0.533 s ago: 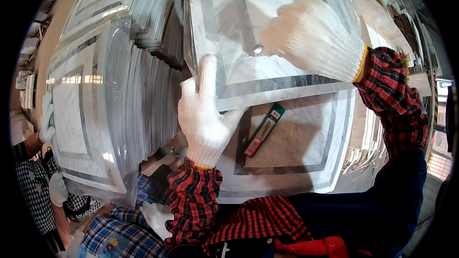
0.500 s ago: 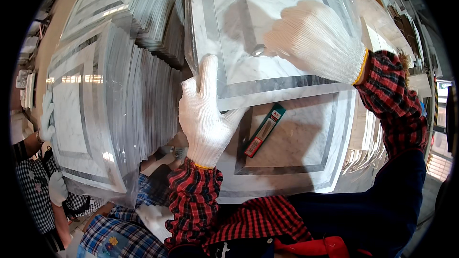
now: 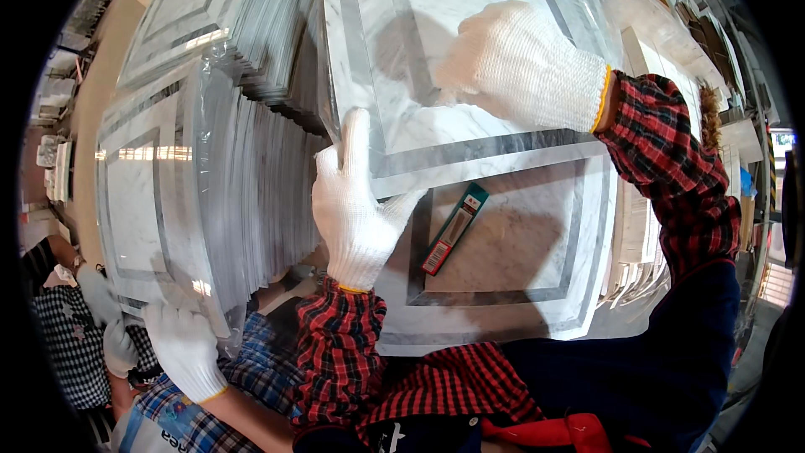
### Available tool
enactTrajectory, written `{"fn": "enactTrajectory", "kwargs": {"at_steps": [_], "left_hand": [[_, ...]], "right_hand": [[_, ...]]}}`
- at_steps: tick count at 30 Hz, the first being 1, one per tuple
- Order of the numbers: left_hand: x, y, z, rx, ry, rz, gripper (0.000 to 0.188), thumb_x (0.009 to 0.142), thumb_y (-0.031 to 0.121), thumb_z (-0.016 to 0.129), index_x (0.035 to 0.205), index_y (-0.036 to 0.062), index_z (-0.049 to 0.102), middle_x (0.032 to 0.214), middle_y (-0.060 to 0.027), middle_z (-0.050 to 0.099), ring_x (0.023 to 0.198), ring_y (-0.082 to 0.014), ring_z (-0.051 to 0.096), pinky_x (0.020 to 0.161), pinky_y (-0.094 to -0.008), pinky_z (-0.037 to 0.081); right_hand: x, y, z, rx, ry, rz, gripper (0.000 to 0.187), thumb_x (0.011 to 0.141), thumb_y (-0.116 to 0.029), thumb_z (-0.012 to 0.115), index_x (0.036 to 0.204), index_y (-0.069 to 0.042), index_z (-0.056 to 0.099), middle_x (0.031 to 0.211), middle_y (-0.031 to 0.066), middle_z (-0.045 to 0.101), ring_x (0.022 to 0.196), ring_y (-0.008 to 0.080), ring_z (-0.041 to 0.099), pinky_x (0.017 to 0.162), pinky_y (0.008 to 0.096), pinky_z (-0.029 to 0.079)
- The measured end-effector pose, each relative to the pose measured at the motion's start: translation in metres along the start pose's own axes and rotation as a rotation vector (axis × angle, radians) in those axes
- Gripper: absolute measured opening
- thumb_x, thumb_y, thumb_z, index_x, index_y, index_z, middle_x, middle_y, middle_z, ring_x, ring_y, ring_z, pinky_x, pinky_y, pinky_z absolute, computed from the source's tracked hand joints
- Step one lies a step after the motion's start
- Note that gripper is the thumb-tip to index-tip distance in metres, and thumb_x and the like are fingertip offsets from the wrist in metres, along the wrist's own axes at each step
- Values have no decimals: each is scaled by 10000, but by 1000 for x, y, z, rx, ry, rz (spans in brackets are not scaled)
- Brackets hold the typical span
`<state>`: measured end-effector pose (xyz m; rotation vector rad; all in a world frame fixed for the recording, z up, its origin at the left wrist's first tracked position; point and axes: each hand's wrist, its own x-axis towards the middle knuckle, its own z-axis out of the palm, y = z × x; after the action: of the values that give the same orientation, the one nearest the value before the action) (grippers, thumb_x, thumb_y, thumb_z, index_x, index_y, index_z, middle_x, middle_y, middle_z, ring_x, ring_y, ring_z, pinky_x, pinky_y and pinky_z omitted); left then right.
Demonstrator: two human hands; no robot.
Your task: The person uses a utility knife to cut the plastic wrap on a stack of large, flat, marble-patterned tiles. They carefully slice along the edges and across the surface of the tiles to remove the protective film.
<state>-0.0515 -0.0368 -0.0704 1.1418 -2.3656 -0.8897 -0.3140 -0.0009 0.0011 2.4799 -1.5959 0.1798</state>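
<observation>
A marble-patterned panel [image 3: 470, 144] with grey inlaid bands, clear film at its edge, lies askew over another such panel [image 3: 511, 252]. My left hand [image 3: 356, 214], in a white knit glove, grips its near left corner; the fingers lie along the left edge and the thumb goes under the near edge. Over the upper panel's face, my gloved right hand [image 3: 528, 63] is closed, fingertips pinched low to the surface; what they hold is hidden. A narrow green, black and red packet [image 3: 453, 231] rests slantwise on the lower panel.
Film-wrapped stacks of similar panels [image 3: 260, 201] stand close on my left. Co-workers' gloved hands [image 3: 189, 348] are at the near end of the closer stack. Pale boards and cartons [image 3: 658, 59] line the right side.
My right hand has shifted slightly left over the panel; a small shiny metal bit that showed at its fingertips is now hidden. A co-worker's gloved hand has come up to the left stack.
</observation>
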Motion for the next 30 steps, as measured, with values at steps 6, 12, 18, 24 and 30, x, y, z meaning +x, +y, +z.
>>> {"fn": "enactTrajectory", "kwargs": {"at_steps": [6,12,18,24,30], "left_hand": [[-1,1,-6,50,5,31,1036,667,213,964,1553,73,446,1239,-192,565,1124,-364,623,942,-431,539],[3,8,-8,63,-28,3,1045,661,213,965,1558,98,441,1248,-188,565,1120,-374,626,940,-438,537],[0,4,-8,104,-7,23,1070,648,275,964,1552,113,416,1178,-195,603,1070,-383,626,890,-456,541],[1,-2,-4,82,11,84,1100,650,308,962,1566,109,386,1141,-215,604,1029,-391,633,857,-466,543],[1,-2,-5,100,4,78,1097,656,336,957,1566,101,393,1139,-222,587,999,-387,638,836,-458,545]], "right_hand": [[-6,0,-10,111,-11,191,186,915,-323,706,907,-139,735,760,103,666,764,297,695,668,450,554],[-11,-8,6,129,-47,222,179,899,-336,748,871,-162,717,694,44,604,710,256,629,653,404,519],[-7,-10,8,102,-94,196,137,872,-297,767,884,-172,712,711,16,611,715,245,629,649,404,522],[-4,-8,0,83,-174,158,154,924,-300,726,954,-149,729,789,79,675,815,269,709,713,428,577],[-3,-9,-1,66,-169,132,125,904,-265,744,930,-144,730,792,77,685,819,267,716,701,435,581]]}}
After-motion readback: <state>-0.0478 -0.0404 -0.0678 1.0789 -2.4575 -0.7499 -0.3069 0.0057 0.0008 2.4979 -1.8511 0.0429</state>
